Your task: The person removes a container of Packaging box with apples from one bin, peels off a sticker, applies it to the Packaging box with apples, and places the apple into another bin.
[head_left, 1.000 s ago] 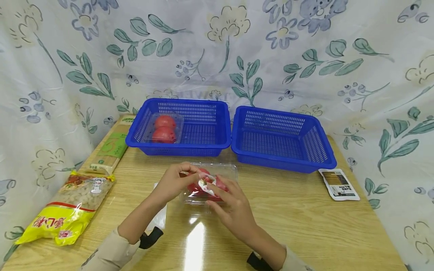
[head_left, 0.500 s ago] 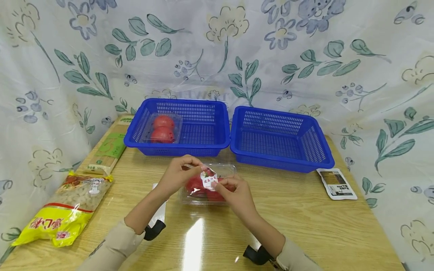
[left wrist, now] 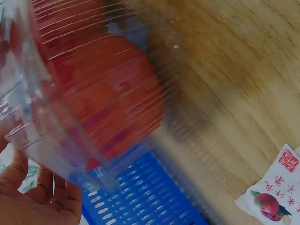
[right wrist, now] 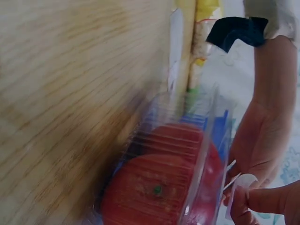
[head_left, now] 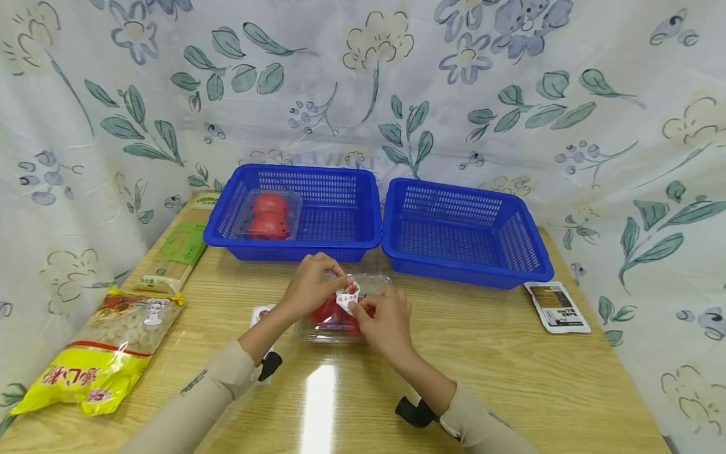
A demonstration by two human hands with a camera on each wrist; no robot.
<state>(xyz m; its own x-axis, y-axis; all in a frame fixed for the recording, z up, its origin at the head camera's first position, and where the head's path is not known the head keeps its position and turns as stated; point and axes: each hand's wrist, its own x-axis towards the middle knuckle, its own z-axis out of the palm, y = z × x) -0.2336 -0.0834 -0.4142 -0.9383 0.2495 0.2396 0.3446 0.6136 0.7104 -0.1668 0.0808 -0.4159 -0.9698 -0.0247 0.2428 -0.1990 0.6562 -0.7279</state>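
While the white label point(head_left: 347, 296) is stretched between two hands above the clear box point(head_left: 334, 338), the care belongs in keeping it flat. The left hand point(head_left: 311, 287) has its grip clamped on the label's far edge, and the right hand point(head_left: 388, 321) pinches its near edge. The box sits on the bench point(head_left: 482, 366), on the near side of the left blue basket point(head_left: 334, 221), with red fruit point(head_left: 326, 312) inside; whether the label touches the box cannot be told. The label looks slightly curled, so a gentle, even pull between the grips would likely help. Best, in my judgement, to square it over a smooth patch, lay one edge first and stroke toward the other, trapping no fingertip beneath. Light pressure seems wise, since the thin plastic probably flexes. The printed sheet point(head_left: 262, 312) to the left, partly hidden, is best left unbumped.
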